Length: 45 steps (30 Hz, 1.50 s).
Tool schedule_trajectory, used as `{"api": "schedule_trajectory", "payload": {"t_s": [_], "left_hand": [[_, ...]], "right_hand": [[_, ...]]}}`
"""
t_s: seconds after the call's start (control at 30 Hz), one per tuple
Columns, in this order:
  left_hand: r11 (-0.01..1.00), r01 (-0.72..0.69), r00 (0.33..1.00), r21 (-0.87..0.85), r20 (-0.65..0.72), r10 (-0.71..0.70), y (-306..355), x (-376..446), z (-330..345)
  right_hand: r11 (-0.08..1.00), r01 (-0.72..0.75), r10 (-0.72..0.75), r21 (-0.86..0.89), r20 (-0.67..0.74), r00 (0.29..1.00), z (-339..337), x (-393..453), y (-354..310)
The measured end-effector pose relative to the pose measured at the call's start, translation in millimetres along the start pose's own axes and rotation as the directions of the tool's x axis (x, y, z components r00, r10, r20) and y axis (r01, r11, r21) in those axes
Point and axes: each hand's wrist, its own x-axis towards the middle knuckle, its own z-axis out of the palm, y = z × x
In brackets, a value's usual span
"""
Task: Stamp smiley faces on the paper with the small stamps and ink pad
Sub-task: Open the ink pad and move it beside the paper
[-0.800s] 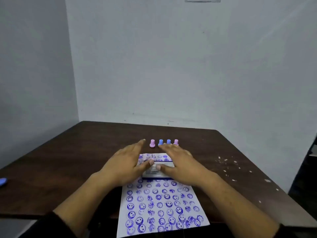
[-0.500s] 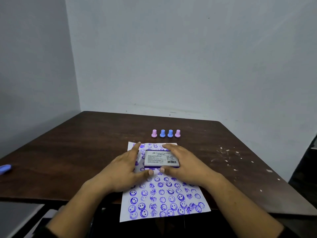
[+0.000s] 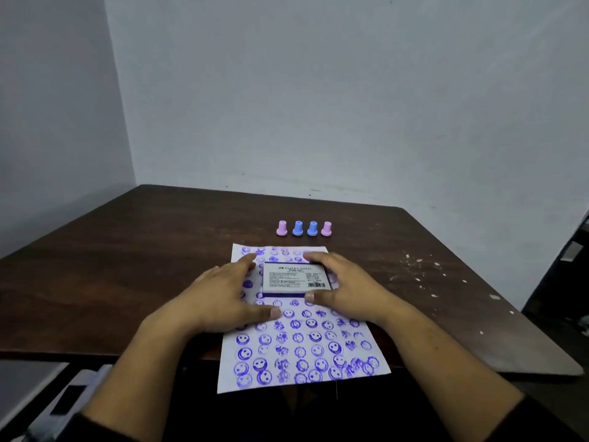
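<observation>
A white paper [image 3: 302,349] covered with several purple smiley prints lies at the table's near edge and overhangs it. On its far half sits the ink pad [image 3: 294,280], lid closed, white label up. My right hand [image 3: 347,291] grips the pad's right side, index finger at the far corner and thumb at the near edge. My left hand [image 3: 223,295] lies flat on the paper just left of the pad, fingers spread, thumb off the pad. Beyond the paper stands a row of small stamps: pink [image 3: 281,228], blue [image 3: 298,228], blue [image 3: 312,228], pink [image 3: 326,228].
The dark wooden table [image 3: 143,250] stands in a corner, with grey walls behind and to the left. White flecks [image 3: 420,275] dot its right side. Past the right edge stands dark furniture [image 3: 570,266].
Both hands slid off the top of the ink pad to its sides, uncovering the label. My left thumb moved a little away from the pad. The view tilted down slightly.
</observation>
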Motion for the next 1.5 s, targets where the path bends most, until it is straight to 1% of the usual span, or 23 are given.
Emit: {"api": "schedule_trajectory", "payload": {"t_s": [0.07,0.17,0.3,0.47,0.53,0.63,0.7,0.8,0.93,1.07,1.27,1.5], "left_hand": [[1.000,-0.001,1.000,0.006,-0.015,0.001,1,2,0],[1.000,-0.014,0.999,0.024,-0.050,0.015,4,5,2],[0.994,-0.079,0.990,0.078,-0.107,0.087,3,6,5],[0.992,-0.091,0.990,0.083,-0.102,0.100,-1,8,6],[0.994,-0.082,0.992,0.069,-0.091,0.088,-2,8,6],[0.997,-0.072,0.994,0.012,-0.083,0.072,-2,7,6],[0.995,-0.096,0.991,0.007,-0.094,0.096,-3,7,5],[0.990,-0.138,0.985,0.021,-0.104,0.140,-4,8,4],[0.990,-0.126,0.987,0.063,-0.095,0.132,-6,11,6],[0.987,-0.117,0.988,0.110,-0.086,0.127,-9,14,9],[0.987,-0.116,0.988,0.115,-0.086,0.126,-10,15,10],[0.987,-0.111,0.988,0.115,-0.093,0.122,-10,15,11]], "right_hand": [[0.998,0.007,-0.007,0.055,-0.006,1.000,-1,-1,0],[0.996,0.008,-0.007,0.093,-0.009,1.000,-4,-2,-2],[0.989,-0.008,0.009,0.145,-0.002,1.000,-6,-3,-4],[0.975,-0.001,-0.002,0.223,0.015,1.000,-12,-6,-3],[0.960,0.005,-0.010,0.281,0.016,1.000,-12,-6,-1],[0.919,0.020,0.003,0.393,-0.058,0.998,-10,-3,1],[0.904,0.024,0.033,0.427,-0.125,0.992,-10,-2,1],[0.901,0.032,0.054,0.432,-0.186,0.981,-9,0,2],[0.888,0.010,0.121,0.460,-0.255,0.959,-6,5,5],[0.906,-0.020,0.161,0.422,-0.302,0.940,-4,9,9],[0.943,-0.044,0.141,0.331,-0.272,0.952,-5,8,9],[0.951,-0.032,0.111,0.307,-0.243,0.964,-6,4,6]]}}
